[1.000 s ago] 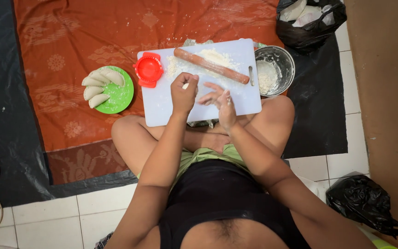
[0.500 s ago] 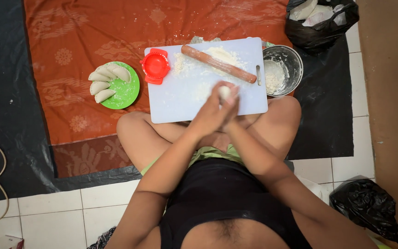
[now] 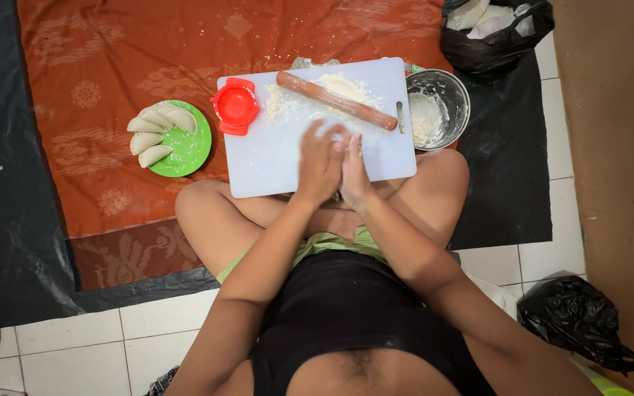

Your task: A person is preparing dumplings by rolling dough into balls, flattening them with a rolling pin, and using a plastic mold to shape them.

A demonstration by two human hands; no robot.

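Palms pressed together, the left hand (image 3: pixel 319 163) and right hand (image 3: pixel 354 172) meet over the near edge of a white board (image 3: pixel 273 158). The fingers of both are stretched out flat against each other rather than curled. Whatever may lie between the palms is hidden, so it cannot be told if they hold anything. The hands are blurred with motion.

The board rests across the crossed legs of a seated person and reaches onto an orange patterned cloth (image 3: pixel 111 59). On its far half lies a wooden rolling pin (image 3: pixel 337 100), set at a slant, over a scatter of flour (image 3: pixel 346 86) that spreads toward the board's upper left. A red round press (image 3: pixel 235 105) sits at the board's far left corner, partly over the edge.

Just right of the board stands a metal bowl (image 3: pixel 450 88) with pale flour or dough inside. Well left of the board, on the cloth, a green plate (image 3: pixel 185 150) carries four pale, crescent-shaped filled pastries (image 3: pixel 154 132), lying along its left side.

The cloth is spread over a black plastic sheet (image 3: pixel 9 183) laid on a white tiled floor (image 3: pixel 75 352). A black bag (image 3: pixel 493 33) holding pale wrapped items sits at the top right, beyond the bowl. Another black bag (image 3: pixel 577 319) lies crumpled on the tiles at the person's right.
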